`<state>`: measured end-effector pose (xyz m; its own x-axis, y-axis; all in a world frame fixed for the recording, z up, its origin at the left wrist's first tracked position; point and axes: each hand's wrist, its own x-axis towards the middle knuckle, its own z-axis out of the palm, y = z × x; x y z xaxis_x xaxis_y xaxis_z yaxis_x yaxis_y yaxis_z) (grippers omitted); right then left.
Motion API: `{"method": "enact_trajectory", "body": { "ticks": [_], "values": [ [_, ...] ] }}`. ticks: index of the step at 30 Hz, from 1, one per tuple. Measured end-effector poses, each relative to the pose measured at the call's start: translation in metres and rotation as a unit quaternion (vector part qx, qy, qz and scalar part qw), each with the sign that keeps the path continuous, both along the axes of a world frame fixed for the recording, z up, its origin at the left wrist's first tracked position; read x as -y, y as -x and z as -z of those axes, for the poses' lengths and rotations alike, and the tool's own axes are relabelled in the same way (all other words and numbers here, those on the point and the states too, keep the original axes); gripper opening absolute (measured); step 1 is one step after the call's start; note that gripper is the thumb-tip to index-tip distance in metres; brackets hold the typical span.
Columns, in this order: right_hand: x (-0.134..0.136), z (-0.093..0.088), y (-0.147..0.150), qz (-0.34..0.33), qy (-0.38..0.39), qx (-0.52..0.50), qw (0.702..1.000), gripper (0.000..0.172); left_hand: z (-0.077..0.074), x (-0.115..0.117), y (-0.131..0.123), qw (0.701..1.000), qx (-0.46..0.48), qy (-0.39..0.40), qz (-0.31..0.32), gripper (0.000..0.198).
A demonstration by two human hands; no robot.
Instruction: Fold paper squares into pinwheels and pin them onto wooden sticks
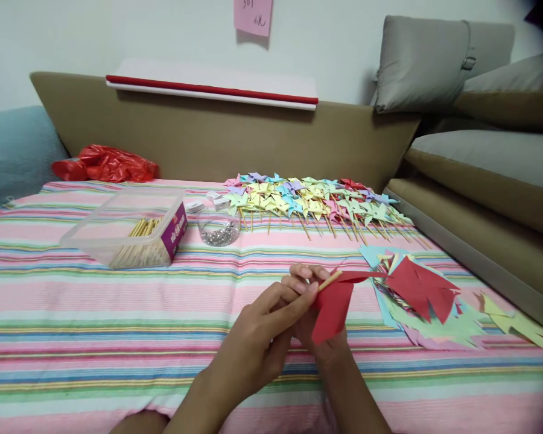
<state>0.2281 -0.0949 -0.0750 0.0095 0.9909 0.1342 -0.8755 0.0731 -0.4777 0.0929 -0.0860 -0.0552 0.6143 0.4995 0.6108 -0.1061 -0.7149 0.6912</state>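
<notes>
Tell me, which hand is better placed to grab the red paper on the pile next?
Probably the right hand: it's nearer that red paper. The left hand sits farther away, pinching a stick.

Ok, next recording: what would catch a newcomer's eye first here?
First, probably the vivid red paper, low and right of centre, beside the left hand, which pinches a thin stick. Then the colorful pinwheels massed at the far side of the striped cloth, and the crumpled red plastic bag at far left.

Soft, even light; faint shadow below note (252,17). Red bag (117,164) glints near cloth's (117,337) far left corner; near right corner dark, blurred.
</notes>
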Motion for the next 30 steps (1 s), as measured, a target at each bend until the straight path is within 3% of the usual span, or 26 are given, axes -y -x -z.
{"method": "enact_trajectory", "body": {
  "ticks": [7,14,18,20,22,24,27,30],
  "values": [
    [0.001,-0.002,0.002,-0.014,0.005,-0.065,0.998,0.025,-0.001,-0.001,0.003,1.0,-0.023,-0.019,0.006,0.065],
    [0.005,0.001,0.003,-0.002,0.035,-0.029,0.999,0.027,0.003,-0.005,0.007,1.0,-0.019,-0.012,-0.003,0.066],
    [0.009,0.0,0.002,0.01,0.03,-0.013,0.999,0.036,0.002,-0.005,0.007,1.0,-0.007,-0.014,-0.025,0.061],
    [0.011,-0.005,0.0,0.013,0.039,-0.008,0.999,0.036,0.001,-0.004,0.004,0.999,0.001,0.007,-0.041,0.055],
    [0.011,-0.012,-0.002,0.01,0.043,-0.005,0.999,0.035,0.001,-0.003,0.0,0.993,0.033,0.092,-0.071,0.045],
    [0.009,-0.016,-0.004,0.014,0.041,0.006,0.999,0.039,0.0,-0.005,-0.005,0.961,0.108,0.236,-0.1,0.034],
    [0.003,-0.011,-0.004,0.042,0.067,0.125,0.989,0.036,0.001,-0.014,-0.01,0.872,0.246,0.404,-0.126,0.027],
    [0.002,0.003,0.002,0.029,0.075,0.369,0.926,0.04,0.002,-0.026,-0.012,0.815,0.329,0.455,-0.144,0.029]
  ]
}}
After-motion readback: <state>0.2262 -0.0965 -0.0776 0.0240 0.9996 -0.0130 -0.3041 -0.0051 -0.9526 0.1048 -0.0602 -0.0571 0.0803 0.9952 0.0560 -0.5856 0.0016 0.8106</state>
